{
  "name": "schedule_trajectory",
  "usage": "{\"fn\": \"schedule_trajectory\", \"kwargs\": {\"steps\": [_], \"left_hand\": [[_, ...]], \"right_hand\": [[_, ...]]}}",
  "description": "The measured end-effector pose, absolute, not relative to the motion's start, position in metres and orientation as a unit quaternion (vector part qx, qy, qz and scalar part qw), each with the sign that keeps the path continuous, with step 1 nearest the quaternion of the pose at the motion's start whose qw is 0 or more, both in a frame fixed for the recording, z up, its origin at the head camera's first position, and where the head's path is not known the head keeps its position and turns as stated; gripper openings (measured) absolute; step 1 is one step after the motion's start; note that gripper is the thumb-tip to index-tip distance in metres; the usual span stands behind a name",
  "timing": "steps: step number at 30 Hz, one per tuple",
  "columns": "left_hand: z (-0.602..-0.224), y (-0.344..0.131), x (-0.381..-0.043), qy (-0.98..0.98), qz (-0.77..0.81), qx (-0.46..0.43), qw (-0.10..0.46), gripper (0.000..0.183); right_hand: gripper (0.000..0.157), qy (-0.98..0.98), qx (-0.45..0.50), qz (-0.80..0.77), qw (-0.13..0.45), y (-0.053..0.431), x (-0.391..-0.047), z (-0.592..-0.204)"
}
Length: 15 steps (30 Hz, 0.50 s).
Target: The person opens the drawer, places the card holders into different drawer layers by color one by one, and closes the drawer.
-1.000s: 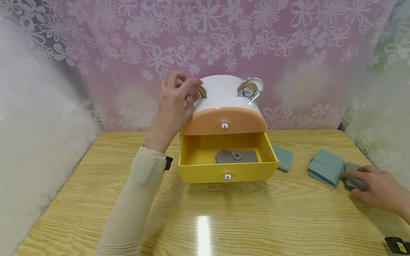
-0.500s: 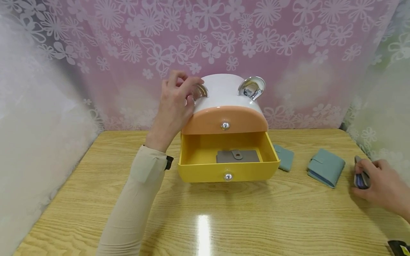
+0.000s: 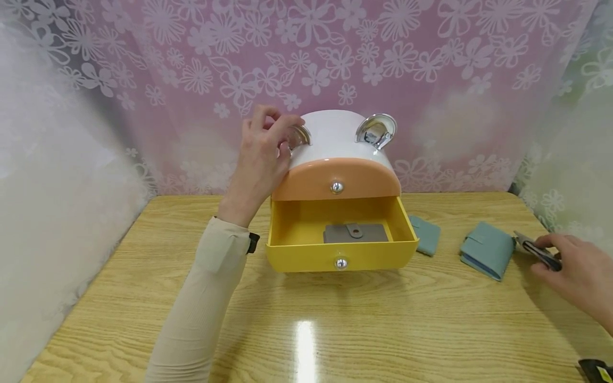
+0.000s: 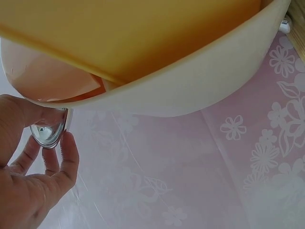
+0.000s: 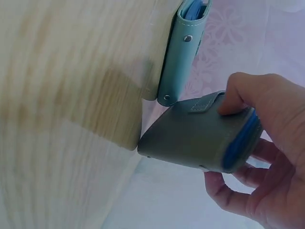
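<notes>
right grip clamped on one gray wallet, left grip on one silver ear

Left forearm: sleeved, slanting upward
Left hand: raised, curled in a pinching grip
Right hand: lower, also pinching, thumb opposite fingers

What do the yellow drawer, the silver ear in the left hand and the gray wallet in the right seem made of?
Yellow drawer: probably plastic, smooth with a soft sheen, walls thin and even.
Silver ear: mirror-bright; chromed plastic or polished metal, can't tell which.
Gray wallet: leather or imitation, dull-surfaced, with visible stitching.
</notes>
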<state>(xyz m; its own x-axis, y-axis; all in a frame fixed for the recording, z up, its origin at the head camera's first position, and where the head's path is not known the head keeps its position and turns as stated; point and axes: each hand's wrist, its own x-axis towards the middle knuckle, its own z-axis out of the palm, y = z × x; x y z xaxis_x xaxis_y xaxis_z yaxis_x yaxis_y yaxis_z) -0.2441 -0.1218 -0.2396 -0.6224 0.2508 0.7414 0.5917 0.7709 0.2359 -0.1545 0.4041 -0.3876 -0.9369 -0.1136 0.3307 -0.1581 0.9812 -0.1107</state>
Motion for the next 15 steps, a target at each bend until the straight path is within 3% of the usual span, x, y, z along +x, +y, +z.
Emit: {"fn": "schedule_trajectory", "kwargs": {"steps": [7,15], "left_hand": [[-0.2385,-0.121,-0.2437,-0.87,-0.235,-0.242,0.359,0.033],[-0.2387,-0.1217,-0.2422,-0.872,-0.233,-0.241,0.357,0.033]], "right_hand": [[0.028,-0.958,0.097,0.044,0.266,0.3993,-0.1531,-0.3881],[0.029,-0.953,0.092,0.044,0.285,0.3957,-0.1496,-0.3842]]}}
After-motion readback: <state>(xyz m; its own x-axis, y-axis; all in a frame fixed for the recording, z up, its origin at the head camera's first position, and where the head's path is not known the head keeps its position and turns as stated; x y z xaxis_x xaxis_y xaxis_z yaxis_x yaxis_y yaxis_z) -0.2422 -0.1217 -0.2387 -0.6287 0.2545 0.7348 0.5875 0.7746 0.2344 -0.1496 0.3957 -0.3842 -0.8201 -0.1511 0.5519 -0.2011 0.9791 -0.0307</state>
